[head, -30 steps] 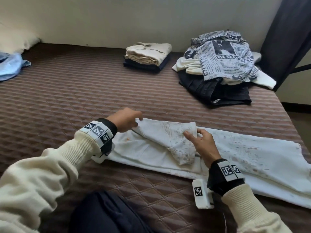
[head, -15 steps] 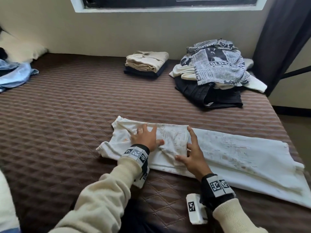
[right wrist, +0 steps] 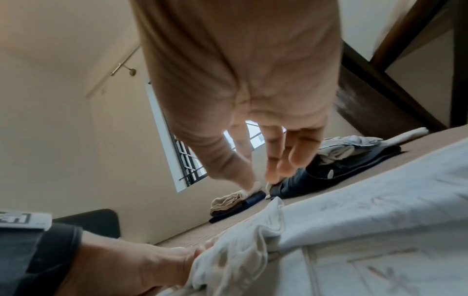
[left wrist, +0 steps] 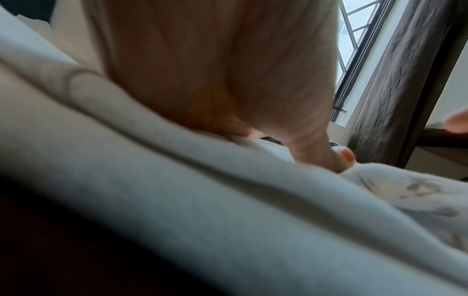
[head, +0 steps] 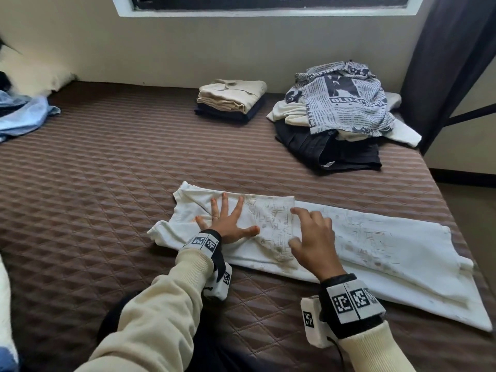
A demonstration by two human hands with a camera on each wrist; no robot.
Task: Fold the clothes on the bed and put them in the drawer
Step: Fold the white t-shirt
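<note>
A white printed T-shirt (head: pixel 375 237) lies folded lengthwise across the near part of the brown quilted bed (head: pixel 107 170). My left hand (head: pixel 228 221) presses flat on its left end with fingers spread, over the folded-in sleeve. My right hand (head: pixel 311 237) hovers just over the shirt's middle with loose, slightly bent fingers and holds nothing. In the right wrist view the right hand's fingers (right wrist: pixel 281 160) hang relaxed above the white cloth (right wrist: pixel 380 230). The left wrist view is blurred: the palm (left wrist: pixel 215 80) lies against the white fabric (left wrist: pixel 228 200).
A folded beige and navy stack (head: pixel 232 102) sits at the back of the bed. A loose pile topped by a newspaper-print shirt (head: pixel 343 103) over dark clothes (head: pixel 330 154) lies at back right. Blue cloth (head: pixel 24 116) lies far left. A dark curtain (head: pixel 456 63) hangs right.
The sleeve that both hands were holding up has been laid down onto the shirt. My left hand now lies flat with fingers spread; my right hand has lifted slightly off the cloth.
</note>
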